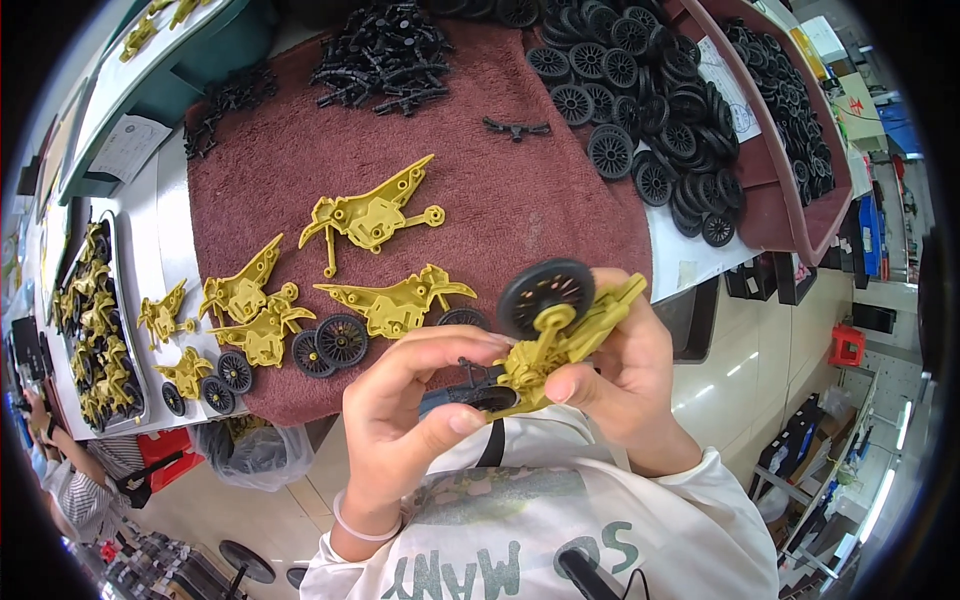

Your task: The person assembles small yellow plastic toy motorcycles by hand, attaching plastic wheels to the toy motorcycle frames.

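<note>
Held up close to my chest is a yellow toy motorcycle (530,368) with a black spoked wheel (546,298) on its upper end. A black handlebar piece (476,374) and another dark wheel show at its lower left. My left hand (405,405) closes on that lower left end with thumb and fingers. My right hand (628,380) grips the yellow body from the other side. On the cloth beyond lie yellow motorcycle body halves (370,220), several with black wheels (342,341) beside them. A single black handlebar (516,129) lies farther back.
The maroon cloth (480,215) covers the worktable. At the back are a heap of black handlebars (385,55) and a pile of black wheels (650,110), beside a maroon bin (830,215) of wheels. A tray (145,360) of yellow toys stands left, near another person (85,490).
</note>
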Demonstrator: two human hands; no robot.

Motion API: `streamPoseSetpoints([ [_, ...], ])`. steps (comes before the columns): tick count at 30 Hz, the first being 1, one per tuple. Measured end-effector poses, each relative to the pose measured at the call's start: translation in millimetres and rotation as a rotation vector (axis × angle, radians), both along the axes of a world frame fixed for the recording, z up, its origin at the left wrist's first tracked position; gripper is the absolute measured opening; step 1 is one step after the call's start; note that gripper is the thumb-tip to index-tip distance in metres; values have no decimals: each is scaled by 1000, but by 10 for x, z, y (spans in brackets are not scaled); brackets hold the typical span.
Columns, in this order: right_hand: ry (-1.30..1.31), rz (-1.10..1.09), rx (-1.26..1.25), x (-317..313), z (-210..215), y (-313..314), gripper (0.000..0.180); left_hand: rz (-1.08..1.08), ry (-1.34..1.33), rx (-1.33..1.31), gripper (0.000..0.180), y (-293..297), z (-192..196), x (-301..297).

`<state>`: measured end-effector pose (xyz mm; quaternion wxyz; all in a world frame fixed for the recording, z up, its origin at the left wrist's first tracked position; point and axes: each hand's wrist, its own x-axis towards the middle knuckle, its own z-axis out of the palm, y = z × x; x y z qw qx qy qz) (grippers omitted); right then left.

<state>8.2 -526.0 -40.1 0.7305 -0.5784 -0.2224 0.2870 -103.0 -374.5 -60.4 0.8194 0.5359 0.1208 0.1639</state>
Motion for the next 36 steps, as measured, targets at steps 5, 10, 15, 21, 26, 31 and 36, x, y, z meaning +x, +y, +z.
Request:
streamPoseSetpoints([
  [5, -293, 162, -147, 122, -25, -7, 43, 38, 99, 145, 33, -21, 38, -20],
  [10, -455, 173, -139, 100, -25, -38, 48, 61, 34, 515, 28, -48, 10, -36],
  [15, -524, 80, -86, 44, 2, 5, 37, 81, -44, 658, 36, -37, -8, -22],
  [21, -643, 110, -127, -35, 30, 108, 37, 5, -40, 650, 39, 112, 50, -89],
  [26, -777, 138, -113, -165, 26, 274, 38, -31, -67, 601, 45, 292, 56, -243],
  [31, -758, 207, -139, -235, 105, 433, 46, 93, -43, 571, 33, 641, 127, -579],
  [36, -782, 132, -195, -181, 97, 428, 46, 1203, -68, 236, 32, 1627, 135, -1380],
])
